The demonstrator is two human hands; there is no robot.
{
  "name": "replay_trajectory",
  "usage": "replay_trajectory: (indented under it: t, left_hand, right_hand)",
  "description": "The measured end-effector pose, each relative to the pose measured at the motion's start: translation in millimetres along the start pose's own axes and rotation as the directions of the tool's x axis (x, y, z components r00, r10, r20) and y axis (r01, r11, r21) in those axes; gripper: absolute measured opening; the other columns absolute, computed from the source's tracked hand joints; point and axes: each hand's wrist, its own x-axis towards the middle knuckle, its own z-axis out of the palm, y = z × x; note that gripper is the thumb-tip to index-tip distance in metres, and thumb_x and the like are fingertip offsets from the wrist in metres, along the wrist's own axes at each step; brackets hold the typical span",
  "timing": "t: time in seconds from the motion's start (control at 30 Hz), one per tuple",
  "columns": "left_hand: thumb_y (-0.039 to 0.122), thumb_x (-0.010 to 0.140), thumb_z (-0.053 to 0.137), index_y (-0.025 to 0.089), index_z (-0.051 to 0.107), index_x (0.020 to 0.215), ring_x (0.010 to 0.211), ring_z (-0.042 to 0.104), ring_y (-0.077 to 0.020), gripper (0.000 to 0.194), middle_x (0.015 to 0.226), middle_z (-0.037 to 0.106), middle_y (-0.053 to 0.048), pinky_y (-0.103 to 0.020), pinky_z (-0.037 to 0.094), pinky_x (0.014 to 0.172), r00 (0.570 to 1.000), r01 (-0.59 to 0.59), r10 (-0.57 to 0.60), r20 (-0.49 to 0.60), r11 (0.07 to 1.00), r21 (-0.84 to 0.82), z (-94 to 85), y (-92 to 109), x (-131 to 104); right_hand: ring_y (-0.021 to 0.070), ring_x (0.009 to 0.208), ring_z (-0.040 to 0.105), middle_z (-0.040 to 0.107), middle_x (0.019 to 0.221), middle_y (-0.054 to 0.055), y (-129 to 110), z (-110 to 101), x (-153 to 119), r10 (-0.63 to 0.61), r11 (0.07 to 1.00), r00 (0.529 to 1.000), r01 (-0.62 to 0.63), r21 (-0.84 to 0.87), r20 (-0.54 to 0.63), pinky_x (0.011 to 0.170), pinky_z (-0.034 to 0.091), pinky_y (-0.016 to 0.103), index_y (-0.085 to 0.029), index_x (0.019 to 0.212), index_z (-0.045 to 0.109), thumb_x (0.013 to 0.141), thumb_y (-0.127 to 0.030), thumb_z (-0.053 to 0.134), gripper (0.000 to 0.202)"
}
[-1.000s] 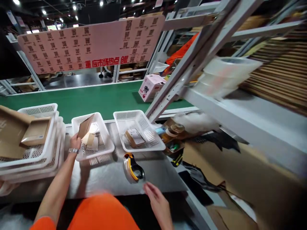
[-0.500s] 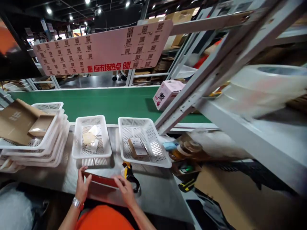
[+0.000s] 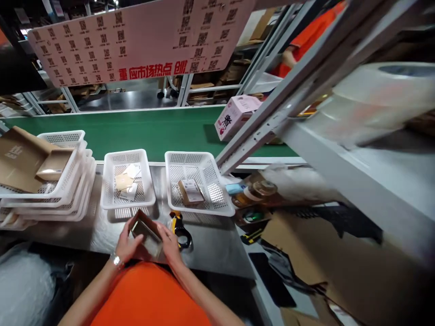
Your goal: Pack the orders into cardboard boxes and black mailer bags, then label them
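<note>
Plainly, the biggest risk lies with the small cardboard box (image 3: 147, 232), which both hands hold half-folded just above the near edge of the tabletop (image 3: 210, 246). The left hand (image 3: 127, 244) wraps its left side with fingers curled on the flap, and the right hand (image 3: 168, 242) grips the right side. Because the box sits so close to the edge, a slip of either hand could drop it toward the person's lap or the floor; pressing unevenly could crease a wall or fold a flap askew. The black-and-yellow tape dispenser (image 3: 179, 225) lies just beside the right hand, so a sideways elbow or wrist could knock it along the metal.

Around this, the room is a packing hall: a green conveyor belt (image 3: 146, 131) runs across behind the tabletop, carrying a pink carton (image 3: 234, 117), with a big pink sign of codes (image 3: 136, 40) hanging over it. A grey shelf frame (image 3: 272, 108) slants in from the right, bearing blurred rolls of clear tape (image 3: 374, 99). On the steel tabletop stand a stack of white baskets (image 3: 64, 181) on the left and two single white baskets (image 3: 127, 181) with small packets.
</note>
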Motion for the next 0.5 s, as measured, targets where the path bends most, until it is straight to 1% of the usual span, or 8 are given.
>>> replay_trajectory:
  t: [0.1,0.2,0.27,0.33,0.37,0.43,0.47,0.5]
  left_hand:
    - [0.051,0.084,0.081,0.017,0.046,0.163,0.155,0.055,-0.0349,0.093,0.168,0.055,-0.021,-0.052,0.040,0.132,0.997,-0.008,0.002,0.071,0.997,0.082,0.2,4.8,4.7]
    - [0.050,0.084,0.082,0.019,0.042,0.168,0.150,0.060,-0.0359,0.097,0.163,0.061,-0.020,-0.055,0.047,0.127,0.990,0.024,-0.047,0.129,0.984,0.176,-15.6,8.0,11.1]
    - [0.049,0.087,0.080,0.023,0.047,0.167,0.150,0.060,-0.0350,0.090,0.161,0.064,-0.017,-0.055,0.046,0.128,0.974,-0.056,0.001,0.225,0.969,0.239,-28.3,10.0,12.1]
    - [0.052,0.087,0.081,0.026,0.053,0.164,0.156,0.053,-0.0361,0.086,0.167,0.058,-0.016,-0.055,0.043,0.131,0.939,-0.166,0.055,0.339,0.938,0.306,-36.9,12.0,10.1]
    - [0.054,0.086,0.082,0.026,0.055,0.162,0.158,0.051,-0.0381,0.086,0.171,0.052,-0.017,-0.055,0.044,0.130,0.921,-0.195,0.051,0.386,0.919,0.343,-38.9,12.7,8.9]
    - [0.059,0.082,0.085,0.025,0.063,0.155,0.157,0.051,-0.0434,0.084,0.177,0.040,-0.021,-0.055,0.049,0.125,0.899,-0.199,-0.009,0.438,0.881,0.428,-38.6,12.6,8.3]
    - [0.060,0.080,0.086,0.025,0.066,0.150,0.154,0.054,-0.0448,0.081,0.178,0.038,-0.023,-0.055,0.051,0.123,0.896,-0.193,-0.034,0.444,0.869,0.456,-36.4,11.4,9.6]
    - [0.060,0.081,0.086,0.023,0.069,0.144,0.149,0.059,-0.0447,0.075,0.174,0.042,-0.024,-0.055,0.053,0.119,0.897,-0.185,-0.047,0.439,0.863,0.470,-33.1,9.1,12.2]
  right_hand:
    - [0.0380,0.134,0.070,0.080,0.139,0.014,9.3,-4.6,7.7,-0.037,0.994,0.995,0.027,0.103,0.091,0.121,0.051,0.056,-0.024,0.125,0.084,0.083,-0.080,0.074,0.071]
    - [0.0383,0.147,0.062,0.068,0.158,0.013,21.4,-20.2,13.3,-0.085,0.989,0.969,0.054,0.136,0.234,0.125,0.047,0.058,-0.029,0.141,0.076,0.075,-0.072,0.087,0.079]
    - [0.0378,0.147,0.062,0.068,0.158,0.014,28.1,-25.2,17.0,-0.058,0.997,0.959,0.041,0.067,0.278,0.125,0.046,0.059,-0.029,0.142,0.076,0.073,-0.068,0.092,0.081]
    - [0.0368,0.139,0.068,0.075,0.148,0.014,33.1,-20.8,20.8,-0.015,0.999,0.971,0.021,-0.024,0.237,0.124,0.048,0.059,-0.028,0.132,0.081,0.073,-0.067,0.092,0.072]
    - [0.0362,0.134,0.071,0.079,0.142,0.013,35.0,-16.0,22.7,-0.007,0.998,0.980,0.019,-0.063,0.199,0.123,0.049,0.059,-0.027,0.124,0.084,0.072,-0.067,0.092,0.066]
    - [0.0350,0.126,0.074,0.082,0.133,0.012,37.4,-5.1,25.9,-0.023,0.994,0.992,0.036,-0.101,0.123,0.121,0.051,0.057,-0.026,0.108,0.088,0.071,-0.067,0.092,0.055]
    - [0.0346,0.123,0.075,0.083,0.130,0.012,38.1,-0.8,26.8,-0.032,0.994,0.995,0.043,-0.105,0.099,0.119,0.053,0.056,-0.026,0.102,0.088,0.070,-0.066,0.092,0.051]
    - [0.0344,0.121,0.076,0.084,0.128,0.012,38.7,2.2,26.9,-0.028,0.993,0.996,0.038,-0.109,0.090,0.118,0.054,0.055,-0.026,0.099,0.089,0.069,-0.064,0.093,0.049]
